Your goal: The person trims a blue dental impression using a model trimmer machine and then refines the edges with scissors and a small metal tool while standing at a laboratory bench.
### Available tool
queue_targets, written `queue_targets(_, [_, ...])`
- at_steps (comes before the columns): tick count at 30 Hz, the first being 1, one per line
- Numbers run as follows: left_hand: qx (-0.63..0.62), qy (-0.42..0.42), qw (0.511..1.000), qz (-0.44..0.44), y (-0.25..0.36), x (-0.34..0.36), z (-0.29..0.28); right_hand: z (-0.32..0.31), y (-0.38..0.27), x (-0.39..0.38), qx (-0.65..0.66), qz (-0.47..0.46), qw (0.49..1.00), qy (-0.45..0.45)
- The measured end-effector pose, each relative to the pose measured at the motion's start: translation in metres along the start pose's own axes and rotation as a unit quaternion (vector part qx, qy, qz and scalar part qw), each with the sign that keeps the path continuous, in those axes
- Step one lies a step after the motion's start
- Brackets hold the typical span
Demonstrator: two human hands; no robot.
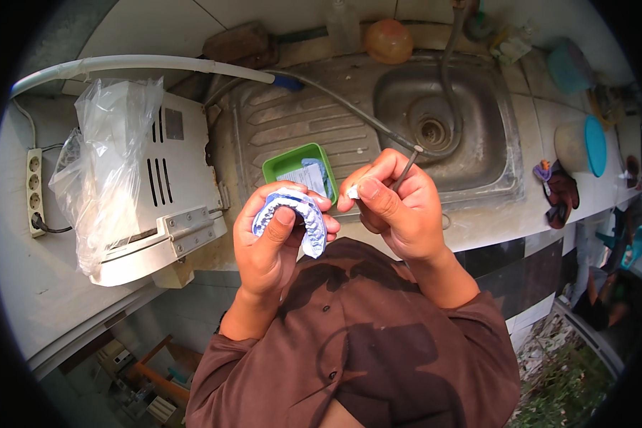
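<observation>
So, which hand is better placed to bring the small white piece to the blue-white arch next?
Probably the right hand: it pinches the small white piece close by, while the left hand holds the blue-white arch.

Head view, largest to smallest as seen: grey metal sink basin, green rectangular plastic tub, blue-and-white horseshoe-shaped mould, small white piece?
1. Sink basin
2. Green tub and mould: too alike to rank; the mould seems nearer the camera
3. White piece

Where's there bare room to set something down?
The ribbed drainboard, between green tray and grey hose; the left counter, nearer than the power strip, beside the white machine. Crowded: the right counter, around the lidded tub and dark bundle.
</observation>
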State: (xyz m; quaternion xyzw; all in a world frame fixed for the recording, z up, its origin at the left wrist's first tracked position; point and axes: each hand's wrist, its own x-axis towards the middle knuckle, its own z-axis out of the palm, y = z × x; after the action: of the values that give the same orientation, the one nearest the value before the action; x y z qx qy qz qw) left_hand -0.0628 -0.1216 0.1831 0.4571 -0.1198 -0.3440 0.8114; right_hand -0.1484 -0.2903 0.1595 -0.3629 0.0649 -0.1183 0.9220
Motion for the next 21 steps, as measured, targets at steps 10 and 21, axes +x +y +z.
queue_targets(10, [0.003, -0.010, 0.999, -0.048, -0.0008, -0.0048, -0.0002, -0.0038, -0.0033, -0.0023, 0.181, 0.019, 0.981, -0.071])
queue_targets(21, [0.039, 0.013, 0.998, -0.057, -0.0048, -0.0055, 0.0014, -0.0025, -0.0021, -0.0044, 0.152, -0.009, 0.986, -0.068])
